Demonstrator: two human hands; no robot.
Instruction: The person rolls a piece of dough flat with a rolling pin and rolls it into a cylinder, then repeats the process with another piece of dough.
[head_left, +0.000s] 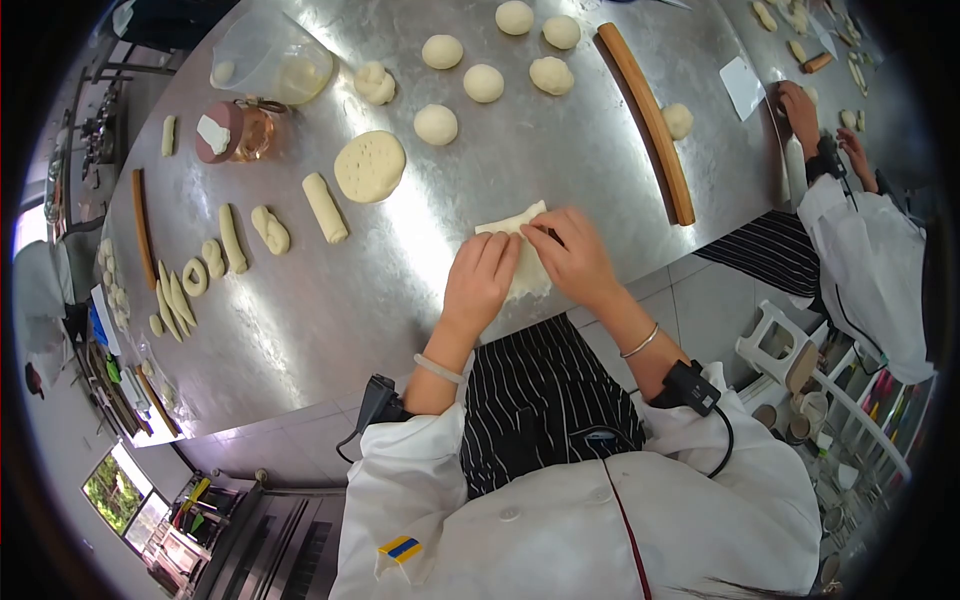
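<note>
A flat, pale sheet of dough (512, 222) lies on the steel table (330, 320) right in front of me. My left hand (480, 280) presses flat on its near left part, fingers together. My right hand (572, 255) pinches the sheet's right edge between fingertips and thumb, folding it inward. Most of the sheet is hidden under both hands; only its far corner and a near strip show.
Several round dough balls (436, 124) and a flat pricked disc (369, 166) lie farther back. Shaped rolls and twists (270, 229) sit to the left. A long wooden rolling pin (650, 120) lies to the right. Another person's hands (800, 112) work at the far right.
</note>
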